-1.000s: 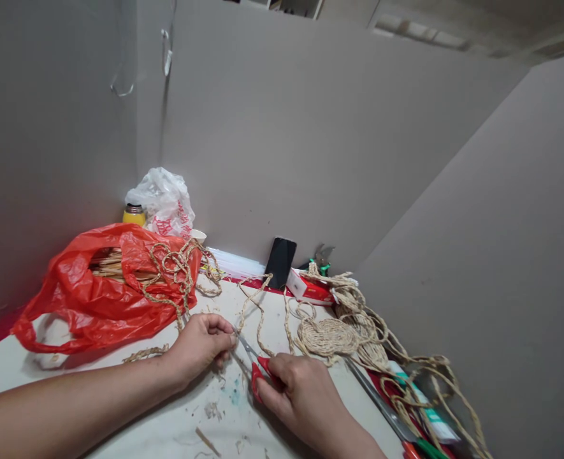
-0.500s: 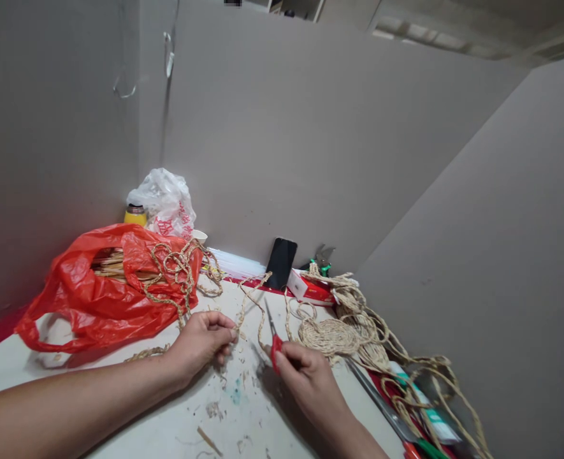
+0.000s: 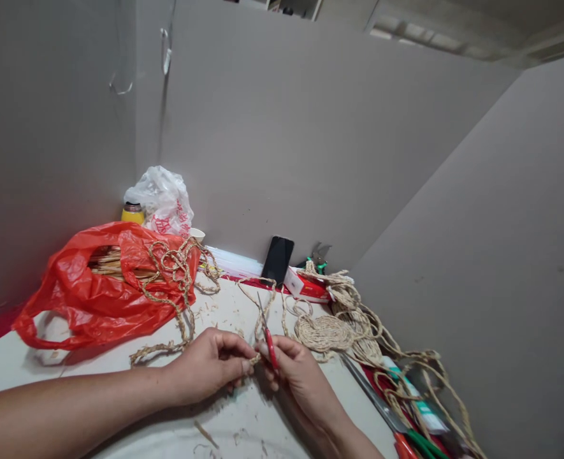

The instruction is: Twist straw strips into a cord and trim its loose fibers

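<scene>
Near the middle of the white table, my left hand (image 3: 215, 363) pinches a braided straw rope (image 3: 255, 359) between thumb and fingers. My right hand (image 3: 294, 370) is beside it, closed around small red-handled scissors (image 3: 271, 349), whose blades point up and away from me. The right fingertips also touch the rope close to the left ones. From there the rope loops up toward a black phone (image 3: 277, 260) leaning at the table's back edge. Another braided length (image 3: 181, 325) runs from the red bag down to the left hand's far side.
A red plastic bag (image 3: 104, 306) of straw sits at left, with a white bag (image 3: 160, 197) and yellow jar (image 3: 132, 214) behind. Coiled rope (image 3: 324, 333), large scissors (image 3: 375, 392) and a green-and-white packet (image 3: 420, 401) lie at right. Straw scraps litter the table (image 3: 157, 421).
My hands have come together, the left moving right and slightly toward me. The rope piece is now held between them. The view has shifted slightly.
</scene>
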`<move>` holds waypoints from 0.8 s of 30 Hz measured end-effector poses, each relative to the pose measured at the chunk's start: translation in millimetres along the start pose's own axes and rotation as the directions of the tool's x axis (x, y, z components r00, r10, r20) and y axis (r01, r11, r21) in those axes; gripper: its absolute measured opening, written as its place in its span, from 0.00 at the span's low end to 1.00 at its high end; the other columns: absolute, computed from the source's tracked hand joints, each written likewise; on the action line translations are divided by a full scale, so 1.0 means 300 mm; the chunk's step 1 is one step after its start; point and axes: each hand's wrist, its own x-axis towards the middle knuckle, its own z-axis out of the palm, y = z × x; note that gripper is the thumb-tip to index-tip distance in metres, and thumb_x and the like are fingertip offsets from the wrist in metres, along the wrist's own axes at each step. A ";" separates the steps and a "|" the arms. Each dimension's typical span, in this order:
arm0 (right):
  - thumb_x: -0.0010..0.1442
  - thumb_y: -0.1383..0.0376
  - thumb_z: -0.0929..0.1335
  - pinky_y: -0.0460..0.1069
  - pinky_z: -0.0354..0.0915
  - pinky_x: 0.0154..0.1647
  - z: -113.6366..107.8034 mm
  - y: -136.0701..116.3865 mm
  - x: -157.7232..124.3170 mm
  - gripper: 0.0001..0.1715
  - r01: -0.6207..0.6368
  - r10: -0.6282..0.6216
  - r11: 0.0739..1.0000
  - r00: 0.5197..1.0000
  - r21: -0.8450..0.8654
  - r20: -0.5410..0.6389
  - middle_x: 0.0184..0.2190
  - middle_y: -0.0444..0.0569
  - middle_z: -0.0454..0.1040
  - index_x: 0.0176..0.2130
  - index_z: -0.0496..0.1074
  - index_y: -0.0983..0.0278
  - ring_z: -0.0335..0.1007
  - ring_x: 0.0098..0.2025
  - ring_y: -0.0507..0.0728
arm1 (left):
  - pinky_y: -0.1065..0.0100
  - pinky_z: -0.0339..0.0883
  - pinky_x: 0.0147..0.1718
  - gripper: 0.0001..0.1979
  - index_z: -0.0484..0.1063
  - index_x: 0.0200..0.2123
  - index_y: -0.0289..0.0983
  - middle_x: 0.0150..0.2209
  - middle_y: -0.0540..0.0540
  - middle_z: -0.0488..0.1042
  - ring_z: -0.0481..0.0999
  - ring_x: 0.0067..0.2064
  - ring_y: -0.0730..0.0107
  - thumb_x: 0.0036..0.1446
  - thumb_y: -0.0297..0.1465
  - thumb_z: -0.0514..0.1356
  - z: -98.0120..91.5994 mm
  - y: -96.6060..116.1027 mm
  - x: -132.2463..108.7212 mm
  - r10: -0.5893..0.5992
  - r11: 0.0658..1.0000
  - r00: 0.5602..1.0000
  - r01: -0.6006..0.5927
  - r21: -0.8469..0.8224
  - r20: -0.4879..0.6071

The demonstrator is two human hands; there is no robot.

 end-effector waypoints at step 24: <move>0.46 0.57 0.75 0.44 0.48 0.19 -0.047 0.007 0.033 0.18 0.381 -0.300 0.919 0.843 0.102 -0.446 0.15 0.37 0.57 0.21 0.66 0.64 0.48 0.19 0.47 | 0.72 0.58 0.32 0.09 0.72 0.33 0.37 0.26 0.50 0.70 0.67 0.29 0.71 0.57 0.30 0.52 -0.029 0.008 -0.031 0.369 0.762 0.928 -0.270 0.589 -0.052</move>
